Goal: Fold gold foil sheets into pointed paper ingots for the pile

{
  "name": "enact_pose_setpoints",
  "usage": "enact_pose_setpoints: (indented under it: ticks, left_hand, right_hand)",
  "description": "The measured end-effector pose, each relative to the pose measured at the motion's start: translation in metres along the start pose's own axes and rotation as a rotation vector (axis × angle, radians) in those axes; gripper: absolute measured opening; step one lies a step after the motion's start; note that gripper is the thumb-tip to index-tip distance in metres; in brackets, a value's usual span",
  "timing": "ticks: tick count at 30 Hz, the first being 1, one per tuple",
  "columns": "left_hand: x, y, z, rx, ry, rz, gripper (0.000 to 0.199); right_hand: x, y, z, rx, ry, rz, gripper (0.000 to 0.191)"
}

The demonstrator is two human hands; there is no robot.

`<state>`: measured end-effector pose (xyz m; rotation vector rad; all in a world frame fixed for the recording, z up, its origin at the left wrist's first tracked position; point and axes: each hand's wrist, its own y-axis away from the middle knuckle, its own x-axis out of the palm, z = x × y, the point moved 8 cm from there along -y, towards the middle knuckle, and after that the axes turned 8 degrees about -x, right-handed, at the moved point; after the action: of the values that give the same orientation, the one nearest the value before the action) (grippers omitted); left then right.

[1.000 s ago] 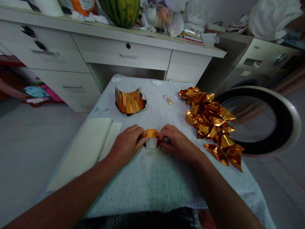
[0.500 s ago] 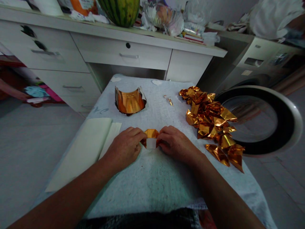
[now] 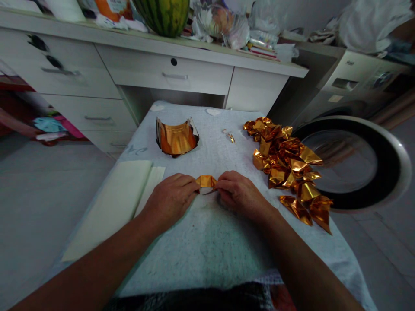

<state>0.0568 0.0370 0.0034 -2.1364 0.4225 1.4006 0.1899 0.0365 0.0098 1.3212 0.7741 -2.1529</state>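
A small folded piece of gold foil paper (image 3: 206,181) is held at mid-table between my two hands. My left hand (image 3: 173,196) pinches its left end, and my right hand (image 3: 239,194) grips the right end; both sets of fingertips are partly hidden. Beyond them lies a curved stack of gold foil sheets (image 3: 177,139). Several folded gold foil shapes (image 3: 283,157) are heaped to the right. A tiny foil scrap (image 3: 231,138) rests between stack and heap.
Pale paper sheets (image 3: 110,203) lie at the left on the cloth-covered table (image 3: 207,250). Behind stands a white counter with drawers (image 3: 201,77), bearing a watermelon (image 3: 162,15) and bags. At the right, a washing machine's round door (image 3: 398,164) hangs open beside the table.
The white square on the near side of the foil piece no longer shows; a thin dark edge shows there instead. My hands have barely shifted.
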Motion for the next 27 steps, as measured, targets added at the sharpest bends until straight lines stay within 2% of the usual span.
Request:
enact_pose_setpoints:
  ticks: [5,10,16,20,27]
  left_hand:
    - [0.001,-0.001,-0.001,0.001,-0.074,-0.023,0.018]
    - [0.001,-0.002,0.002,-0.035,-0.080,-0.021,0.019]
    - [0.001,-0.001,0.001,-0.028,-0.065,-0.015,0.018]
    - [0.001,0.000,-0.002,0.000,-0.060,-0.034,0.016]
    - [0.006,0.004,-0.008,0.096,-0.203,-0.042,0.017]
  right_hand:
    - [-0.002,0.001,-0.001,0.047,-0.037,-0.023,0.016]
    - [0.001,0.000,0.000,0.047,-0.058,-0.007,0.017]
    - [0.006,-0.002,-0.003,0.049,-0.048,-0.046,0.016]
    - [0.009,-0.003,-0.002,0.038,-0.019,-0.025,0.017]
    - [0.009,-0.002,-0.001,0.003,0.000,-0.018,0.021]
